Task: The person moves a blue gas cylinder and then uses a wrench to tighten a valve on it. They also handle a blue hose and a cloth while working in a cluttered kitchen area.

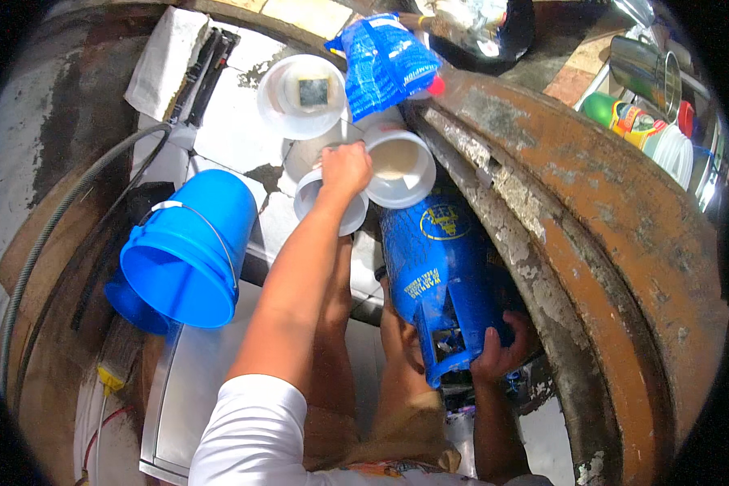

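White-sleeved left arm comes up from the lower edge, nearest the lens, elbow bent, forearm stretched fwd. Left hand [344, 168] is palm-down, its grip closed over the rim of a small white cup [330, 204]; fingers curl over the far edge, knuckles up. Just beside it on the right, touching or nearly so, is a bigger white tub [401, 166] w/ pale liquid inside. Beyond both lies a round white lid [300, 95] w/ a dark square patch in its middle, on the tiled floor [235, 113].

Right hand [502, 350] sits low and close to the body, grip wrapped round the bottom end of a tall blue plastic container [444, 275] that tilts away toward the tub; thumb on the near face, fingers behind it, so can't tell how tight. Bare knees sit between the two arms.

Around: blue bucket [188, 251] w/ wire handle on its side, left of the arm, mouth facing the lens. Blue-white printed bag [385, 61] lies past the tub. Curved rusty metal rim [591, 227] crowds the right side, hemming in the container. Grey hose [65, 219] arcs along the left. Green bottle [603, 107] and metal cup [644, 69] far right, well apart.
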Demonstrator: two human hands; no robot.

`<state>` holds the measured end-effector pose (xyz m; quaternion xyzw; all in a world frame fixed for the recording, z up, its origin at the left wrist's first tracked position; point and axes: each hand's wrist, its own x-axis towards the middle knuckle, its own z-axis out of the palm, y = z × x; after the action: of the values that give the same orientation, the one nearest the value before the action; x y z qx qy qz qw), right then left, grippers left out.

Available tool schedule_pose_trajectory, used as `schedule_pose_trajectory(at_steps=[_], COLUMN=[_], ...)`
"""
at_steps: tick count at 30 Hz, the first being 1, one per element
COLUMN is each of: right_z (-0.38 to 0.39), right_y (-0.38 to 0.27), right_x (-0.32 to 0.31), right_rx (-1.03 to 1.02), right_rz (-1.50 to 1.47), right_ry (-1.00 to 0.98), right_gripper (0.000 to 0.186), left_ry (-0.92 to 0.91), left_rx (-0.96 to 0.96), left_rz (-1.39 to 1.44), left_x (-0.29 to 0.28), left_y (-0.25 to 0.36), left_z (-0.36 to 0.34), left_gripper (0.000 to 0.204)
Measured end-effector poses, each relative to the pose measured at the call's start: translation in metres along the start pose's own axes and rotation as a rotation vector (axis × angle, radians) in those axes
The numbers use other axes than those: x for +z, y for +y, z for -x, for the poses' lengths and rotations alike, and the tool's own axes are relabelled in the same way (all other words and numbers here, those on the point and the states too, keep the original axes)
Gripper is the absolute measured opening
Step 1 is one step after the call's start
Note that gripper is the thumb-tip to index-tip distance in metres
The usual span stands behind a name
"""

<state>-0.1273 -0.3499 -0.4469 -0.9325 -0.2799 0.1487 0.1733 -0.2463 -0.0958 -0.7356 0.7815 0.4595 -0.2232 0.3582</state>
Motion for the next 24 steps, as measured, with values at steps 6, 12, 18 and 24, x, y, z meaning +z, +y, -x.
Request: schedule_pose_trajectory(at_steps=[6, 12, 18, 24], right_z=[-0.008, -0.003, 0.008, -0.004], right_y=[-0.002, 0.005, 0.018, -0.001], right_x=[-0.005, -0.004, -0.007, 0.0], right_rx=[-0.353, -0.091, -0.098, 0.058], right_rz=[0.253, 0.109, 0.137, 0.067], right_ry=[-0.042, -0.063, -0.162, -0.116], right_gripper=[0.032, 0.032, 0.035, 0.042], left_ry=[0.171, 0.407, -0.156, -0.515], left_rx=[-0.259, -0.083, 0.1, 0.103], left_rz=[0.183, 0.126, 0.409, 0.308], left_x=[0.0, -0.029, 0.103, 0.165], left_y=[-0.025, 0.042, 0.106, 0.092], left_z=[0.018, 0.062, 0.026, -0.082], left_gripper=[0.03, 0.028, 0.034, 0.047])
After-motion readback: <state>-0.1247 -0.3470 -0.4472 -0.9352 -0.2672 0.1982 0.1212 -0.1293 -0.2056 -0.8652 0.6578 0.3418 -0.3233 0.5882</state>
